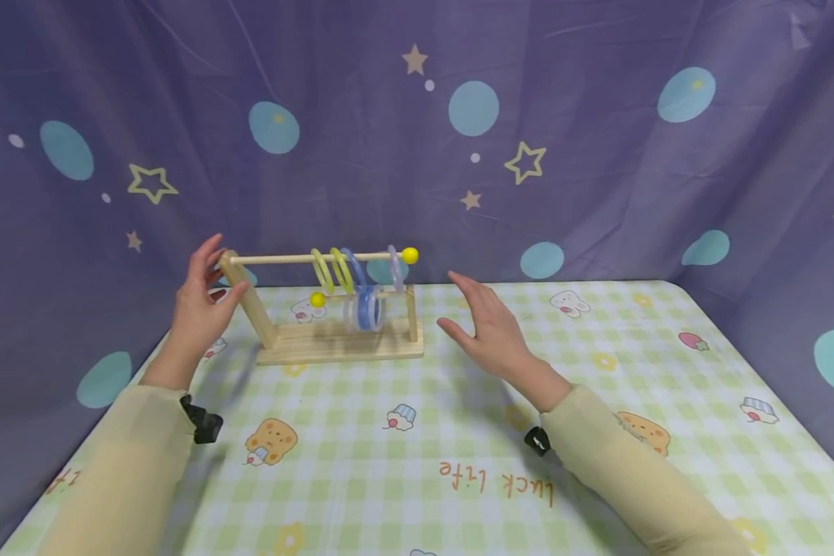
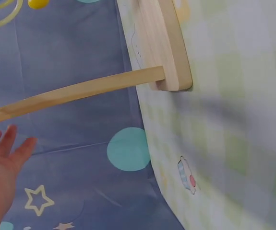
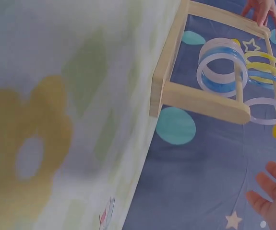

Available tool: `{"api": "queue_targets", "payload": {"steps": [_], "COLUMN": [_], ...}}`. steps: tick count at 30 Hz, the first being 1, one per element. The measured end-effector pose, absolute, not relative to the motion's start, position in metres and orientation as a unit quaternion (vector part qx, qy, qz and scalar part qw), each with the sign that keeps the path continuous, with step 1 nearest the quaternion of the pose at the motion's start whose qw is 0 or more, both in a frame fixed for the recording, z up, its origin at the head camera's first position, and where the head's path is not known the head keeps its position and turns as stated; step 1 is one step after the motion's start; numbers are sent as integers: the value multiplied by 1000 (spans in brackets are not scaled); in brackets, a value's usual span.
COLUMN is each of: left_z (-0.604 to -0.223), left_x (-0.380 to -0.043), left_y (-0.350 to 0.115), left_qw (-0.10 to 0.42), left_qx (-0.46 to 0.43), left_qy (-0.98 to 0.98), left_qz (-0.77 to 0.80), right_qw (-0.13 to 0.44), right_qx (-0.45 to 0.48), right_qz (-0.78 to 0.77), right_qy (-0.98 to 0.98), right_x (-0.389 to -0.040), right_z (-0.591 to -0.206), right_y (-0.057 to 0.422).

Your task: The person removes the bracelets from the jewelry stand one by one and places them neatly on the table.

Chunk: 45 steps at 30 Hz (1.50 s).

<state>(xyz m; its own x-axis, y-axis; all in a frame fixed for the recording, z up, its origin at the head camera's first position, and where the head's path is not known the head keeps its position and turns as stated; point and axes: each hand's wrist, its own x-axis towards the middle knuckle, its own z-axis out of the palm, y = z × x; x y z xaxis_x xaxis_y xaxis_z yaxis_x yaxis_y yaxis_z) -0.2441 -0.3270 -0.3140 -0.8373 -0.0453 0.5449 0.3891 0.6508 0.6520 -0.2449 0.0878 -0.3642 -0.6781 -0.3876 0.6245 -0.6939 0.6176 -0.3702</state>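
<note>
From the head camera, I saw the wooden rack standing upright on the checked tablecloth, towards its far left side. Two yellow-green rings, a blue ring and a lilac ring hung on the upper rod, the lilac one just beside the yellow ball at its end. More rings, white and blue, sat bunched on the lower rod. The left hand was at the top of the left post, its fingers loosely spread; the right hand hovered apart from the rack, off its right end, fingers straight and holding nothing.

From the left wrist, the left fingers were extended close by the post, not wrapped round it; whether they touched it I could not tell.

From the right wrist, the right fingers showed open below the ball end, and the lower bunch sat behind the short post; its exact count was unclear. Every ring I could make out was on a rod, so the threading looked done to me; perhaps only some straightening of the rack was left.
</note>
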Motion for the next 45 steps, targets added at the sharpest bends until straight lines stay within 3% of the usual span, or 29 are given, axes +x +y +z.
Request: {"api": "queue_targets", "payload": {"steps": [7, 18, 30, 45], "left_z": [-319, -322, -324, -321], "left_x": [-248, -251, -253, -250], "left_y": [-330, -323, -322, -318], "left_qw": [274, 278, 269, 259], "left_qx": [-94, -81, -65, -68], "left_qy": [-862, -848, -849, -850], "left_qz": [-415, -444, -449, -454], "right_qw": [221, 267, 256, 277], "right_qx": [290, 290, 250, 225], "right_qz": [372, 481, 561, 584], "right_qy": [-854, -783, -747, -729], "right_x": [-255, -272, -274, -277], "right_z": [-362, -364, -366, -362], "right_y": [65, 35, 1, -8]}}
